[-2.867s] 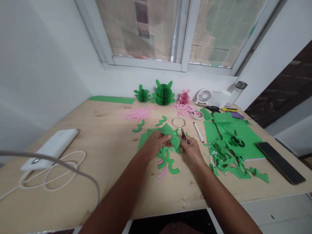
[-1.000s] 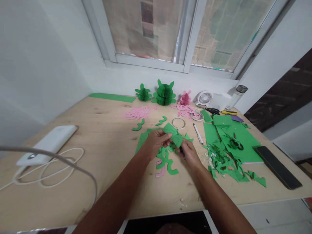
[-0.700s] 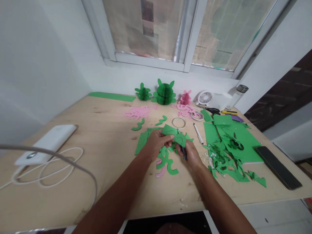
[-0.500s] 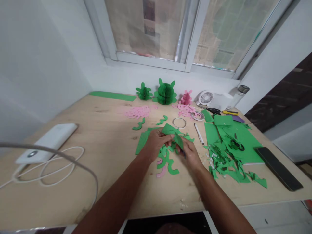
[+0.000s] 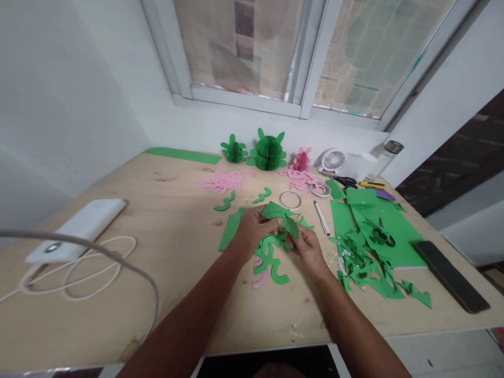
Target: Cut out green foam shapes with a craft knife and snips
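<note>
A sheet of green paper [image 5: 275, 210] is held up over the table's middle, with a curved flap [image 5: 291, 228] bent down at its right side. My left hand [image 5: 252, 228] pinches the sheet from the left, thumb on top. At the flap's lower edge, my right hand [image 5: 305, 244] has its fingers closed on the paper; whether they also hold a tool is hidden. Beneath both hands lie curved green cutouts [image 5: 279, 272], a pink cutout [image 5: 260, 279] and more green sheets [image 5: 229, 231].
Green scraps [image 5: 362, 262], a phone [image 5: 451, 275] and a pen [image 5: 322, 218] lie to the right. Folded paper figures [image 5: 268, 152] stand at the back near a small fan [image 5: 333, 159] and a bottle [image 5: 386, 160]. Left are a white power bank [image 5: 79, 228] and its cable [image 5: 129, 268].
The green flap has turned to show more of its face, and my right fingers have shifted slightly along it. A dark bit seen below my right hand earlier no longer shows.
</note>
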Motion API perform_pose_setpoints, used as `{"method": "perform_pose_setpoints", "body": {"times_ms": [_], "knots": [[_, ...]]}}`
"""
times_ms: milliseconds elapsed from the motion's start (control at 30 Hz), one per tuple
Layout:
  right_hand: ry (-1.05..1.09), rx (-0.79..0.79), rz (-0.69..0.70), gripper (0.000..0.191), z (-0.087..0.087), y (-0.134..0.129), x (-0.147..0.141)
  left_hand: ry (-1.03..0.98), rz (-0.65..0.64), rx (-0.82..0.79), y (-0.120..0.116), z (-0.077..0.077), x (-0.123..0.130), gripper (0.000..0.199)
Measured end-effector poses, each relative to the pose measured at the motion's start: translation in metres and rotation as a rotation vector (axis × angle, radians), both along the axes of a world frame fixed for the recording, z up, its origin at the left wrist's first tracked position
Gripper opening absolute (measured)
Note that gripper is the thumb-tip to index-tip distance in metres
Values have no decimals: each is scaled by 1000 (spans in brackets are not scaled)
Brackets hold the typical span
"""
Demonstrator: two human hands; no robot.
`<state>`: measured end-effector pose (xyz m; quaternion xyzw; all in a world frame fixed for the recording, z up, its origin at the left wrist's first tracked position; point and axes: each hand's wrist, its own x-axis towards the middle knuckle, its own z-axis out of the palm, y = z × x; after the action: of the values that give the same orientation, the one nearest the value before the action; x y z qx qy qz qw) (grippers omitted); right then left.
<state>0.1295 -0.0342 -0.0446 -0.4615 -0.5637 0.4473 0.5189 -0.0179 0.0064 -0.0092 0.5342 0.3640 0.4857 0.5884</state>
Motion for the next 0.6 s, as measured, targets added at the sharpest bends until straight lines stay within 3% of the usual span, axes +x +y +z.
{"method": "perform_pose_setpoints", "body": {"times_ms": [600], "knots": [[273, -159, 47, 47, 1, -2, -5, -68, 75, -76, -9, 10, 7, 14]]}}
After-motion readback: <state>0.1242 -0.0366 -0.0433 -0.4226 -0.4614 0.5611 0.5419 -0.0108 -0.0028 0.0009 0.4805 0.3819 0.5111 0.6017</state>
